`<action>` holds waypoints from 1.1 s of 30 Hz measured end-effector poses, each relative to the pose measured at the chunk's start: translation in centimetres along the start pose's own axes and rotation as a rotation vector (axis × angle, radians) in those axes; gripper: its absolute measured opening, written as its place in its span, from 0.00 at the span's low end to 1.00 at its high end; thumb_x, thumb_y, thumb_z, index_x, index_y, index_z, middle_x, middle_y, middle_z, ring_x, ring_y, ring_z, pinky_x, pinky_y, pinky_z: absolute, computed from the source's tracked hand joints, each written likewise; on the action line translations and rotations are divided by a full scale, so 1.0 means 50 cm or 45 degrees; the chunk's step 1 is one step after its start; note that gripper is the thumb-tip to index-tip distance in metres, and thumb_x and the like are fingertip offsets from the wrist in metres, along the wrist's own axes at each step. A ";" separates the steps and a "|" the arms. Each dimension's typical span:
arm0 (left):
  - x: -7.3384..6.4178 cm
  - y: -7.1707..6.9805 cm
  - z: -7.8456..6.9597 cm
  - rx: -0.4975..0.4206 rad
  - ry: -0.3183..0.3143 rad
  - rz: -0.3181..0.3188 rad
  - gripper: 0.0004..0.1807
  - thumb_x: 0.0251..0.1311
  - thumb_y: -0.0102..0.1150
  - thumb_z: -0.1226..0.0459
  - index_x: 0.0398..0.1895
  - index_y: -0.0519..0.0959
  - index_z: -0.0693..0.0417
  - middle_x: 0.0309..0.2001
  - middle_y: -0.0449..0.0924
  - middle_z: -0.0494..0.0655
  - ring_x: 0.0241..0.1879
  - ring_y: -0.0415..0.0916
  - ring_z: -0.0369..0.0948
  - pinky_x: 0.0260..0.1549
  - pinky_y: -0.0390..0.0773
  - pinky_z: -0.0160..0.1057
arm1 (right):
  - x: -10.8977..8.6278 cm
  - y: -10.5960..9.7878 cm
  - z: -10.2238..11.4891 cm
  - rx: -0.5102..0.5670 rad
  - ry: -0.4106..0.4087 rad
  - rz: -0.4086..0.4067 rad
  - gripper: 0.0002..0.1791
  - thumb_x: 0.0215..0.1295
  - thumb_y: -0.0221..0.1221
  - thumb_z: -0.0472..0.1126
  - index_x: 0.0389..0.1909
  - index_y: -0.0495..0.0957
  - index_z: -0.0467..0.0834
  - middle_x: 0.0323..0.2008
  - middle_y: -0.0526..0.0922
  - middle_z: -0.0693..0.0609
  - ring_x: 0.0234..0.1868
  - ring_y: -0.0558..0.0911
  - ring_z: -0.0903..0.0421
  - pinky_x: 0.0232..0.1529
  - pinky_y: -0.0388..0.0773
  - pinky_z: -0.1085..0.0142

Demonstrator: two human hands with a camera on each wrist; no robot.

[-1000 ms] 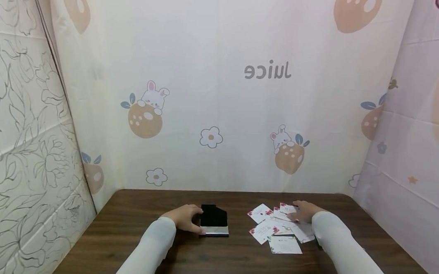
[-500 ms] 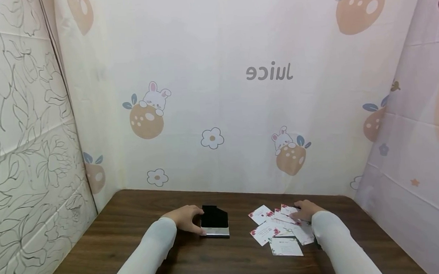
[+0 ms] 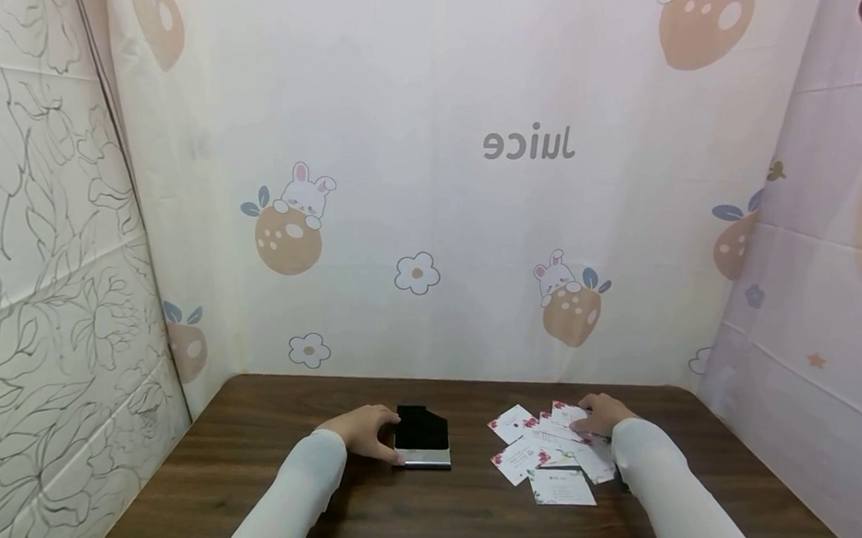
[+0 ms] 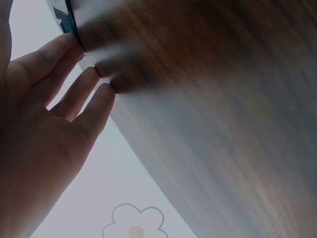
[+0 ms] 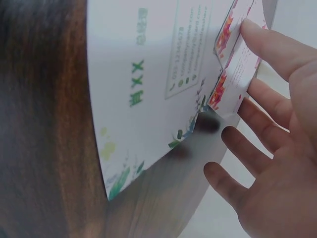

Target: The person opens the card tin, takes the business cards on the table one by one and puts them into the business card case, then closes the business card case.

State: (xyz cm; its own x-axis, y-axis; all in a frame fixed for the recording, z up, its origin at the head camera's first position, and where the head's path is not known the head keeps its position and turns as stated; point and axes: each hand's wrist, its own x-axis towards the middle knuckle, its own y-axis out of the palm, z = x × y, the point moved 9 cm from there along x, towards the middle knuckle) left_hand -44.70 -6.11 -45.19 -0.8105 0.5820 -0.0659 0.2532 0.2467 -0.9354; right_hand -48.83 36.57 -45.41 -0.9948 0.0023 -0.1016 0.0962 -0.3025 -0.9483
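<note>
A flat card case (image 3: pixel 422 440), black with a silver strip along its near side, lies on the wooden table. My left hand (image 3: pixel 365 432) rests at its left side, thumb at the near corner. In the left wrist view, the left fingers (image 4: pixel 101 106) are extended and spread, one tip at the case's dark edge. Several white business cards (image 3: pixel 562 488) with floral corners lie overlapping to the right. Over their far right part is my right hand (image 3: pixel 605 416). In the right wrist view, its thumb touches a pink-flowered card (image 5: pixel 237 82) while the other fingers stay spread and fairly straight.
The brown table (image 3: pixel 281 488) runs back to a printed cloth wall (image 3: pixel 428 204), with more cloth at both sides. A dark object (image 3: pixel 623 483), mostly hidden, sits beneath the right wrist. Bare wood separates the case from the cards.
The head view has shifted very slightly. Both hands stay at their places, the left by the case and the right on the cards, with at most a small shift of the right fingers.
</note>
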 end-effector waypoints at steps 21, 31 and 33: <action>0.000 0.003 -0.003 -0.002 0.013 -0.006 0.39 0.54 0.72 0.45 0.65 0.75 0.56 0.66 0.72 0.52 0.67 0.66 0.50 0.64 0.67 0.50 | -0.022 -0.039 0.016 0.081 0.007 -0.187 0.15 0.63 0.67 0.38 0.49 0.80 0.40 0.50 0.81 0.36 0.46 0.79 0.39 0.50 0.70 0.36; -0.004 0.001 -0.006 -0.006 0.007 -0.003 0.40 0.54 0.72 0.45 0.66 0.75 0.57 0.66 0.72 0.52 0.67 0.66 0.50 0.64 0.67 0.51 | -0.032 -0.049 0.024 0.169 -0.047 -0.205 0.08 0.68 0.57 0.33 0.46 0.79 0.39 0.39 0.81 0.43 0.38 0.78 0.46 0.45 0.77 0.44; -0.004 0.002 -0.006 -0.005 0.005 -0.002 0.40 0.54 0.72 0.45 0.66 0.75 0.57 0.66 0.72 0.52 0.67 0.66 0.50 0.64 0.67 0.51 | -0.031 -0.050 0.024 0.177 -0.056 -0.200 0.08 0.69 0.56 0.33 0.46 0.79 0.39 0.39 0.81 0.45 0.38 0.78 0.47 0.45 0.77 0.45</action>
State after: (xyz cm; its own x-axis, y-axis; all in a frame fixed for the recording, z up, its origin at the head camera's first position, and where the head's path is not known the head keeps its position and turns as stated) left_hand -44.34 -5.99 -45.15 -0.8086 0.5849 -0.0633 0.2544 0.2507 -0.9340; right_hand -47.56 36.16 -42.53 -0.9980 0.0188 0.0602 -0.0624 -0.4306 -0.9004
